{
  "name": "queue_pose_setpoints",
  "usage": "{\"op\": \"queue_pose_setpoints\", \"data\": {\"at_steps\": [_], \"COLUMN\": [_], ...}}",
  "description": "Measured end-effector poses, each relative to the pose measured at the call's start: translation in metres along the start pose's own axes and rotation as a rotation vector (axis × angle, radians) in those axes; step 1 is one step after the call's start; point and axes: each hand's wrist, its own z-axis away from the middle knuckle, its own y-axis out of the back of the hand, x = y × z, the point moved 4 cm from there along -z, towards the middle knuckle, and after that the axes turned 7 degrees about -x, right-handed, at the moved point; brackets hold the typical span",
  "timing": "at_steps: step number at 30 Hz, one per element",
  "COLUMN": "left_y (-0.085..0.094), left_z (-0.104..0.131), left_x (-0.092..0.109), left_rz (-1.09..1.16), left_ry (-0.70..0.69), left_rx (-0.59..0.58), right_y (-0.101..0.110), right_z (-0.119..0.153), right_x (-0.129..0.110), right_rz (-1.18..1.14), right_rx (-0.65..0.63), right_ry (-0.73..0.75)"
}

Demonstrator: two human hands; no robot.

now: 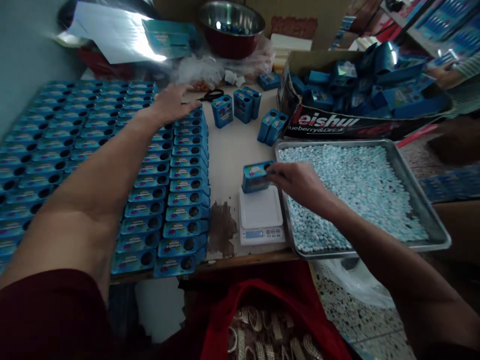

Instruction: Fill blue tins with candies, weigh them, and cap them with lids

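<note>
Right hand [300, 184] pinches box [256, 179] at scale [261, 209]'s far edge; left hand [170, 106], fingers spread, hold unclear from here, over box rows [184, 185] left of scale.

Carton [337, 127] reads "eishul", "ueberry&Drink"; blue boxes [180, 229] perhaps "CARAMELO".

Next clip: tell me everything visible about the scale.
The scale is white, apparently plastic, with a flat squarish platform and, along its near edge, a display and buttons; the reading is illegible. It sits flat on the table, left of the tray. The right hand holds a box at the scale's far edge; contact is unclear.
</note>
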Motion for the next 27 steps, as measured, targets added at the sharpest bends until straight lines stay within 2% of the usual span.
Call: {"op": "queue_pose_setpoints", "data": {"at_steps": [2, 4, 6, 9, 11, 13, 16, 18, 21, 24, 27], "left_y": [0.009, 0.017, 0.021, 0.018, 0.013, 0.005, -0.009, -0.02, -0.035, -0.041, -0.041], "left_z": [0.013, 0.032, 0.054, 0.092, 0.12, 0.148, 0.188, 0.212, 0.237, 0.247, 0.242], "left_x": [0.016, 0.039, 0.064, 0.097, 0.116, 0.133, 0.161, 0.179, 0.199, 0.208, 0.209], "left_rz": [0.009, 0.017, 0.022, -0.004, -0.053, -0.092, -0.082, -0.039, 0.036, 0.069, 0.071], "left_ry": [0.049, 0.065, 0.036, -0.049, -0.121, -0.189, -0.281, -0.317, -0.327, -0.334, -0.288], "left_rx": [-0.01, -0.001, 0.016, -0.019, -0.081, -0.144, -0.183, -0.191, -0.232, -0.263, -0.253], "right_y": [-0.016, -0.029, -0.032, -0.02, -0.009, -0.007, -0.013, -0.019, -0.027, -0.018, 0.007], "right_z": [0.04, 0.066, 0.078, 0.082, 0.08, 0.08, 0.085, 0.091, 0.097, 0.09, 0.072], "right_x": [0.001, 0.001, 0.001, 0.011, 0.03, 0.052, 0.081, 0.095, 0.104, 0.096, 0.074], "right_rz": [0.0, -0.012, -0.087, -0.382, -0.715, -1.053, -1.285, -1.296, -1.228, -1.033, -0.846], "right_rx": [-0.053, -0.067, -0.025, 0.08, 0.091, 0.046, 0.023, 0.04, -0.043, -0.163, -0.167], "right_ry": [-0.036, -0.065, -0.07, -0.072, -0.184, -0.388, -0.603, -0.647, -0.638, -0.484, -0.274]}}
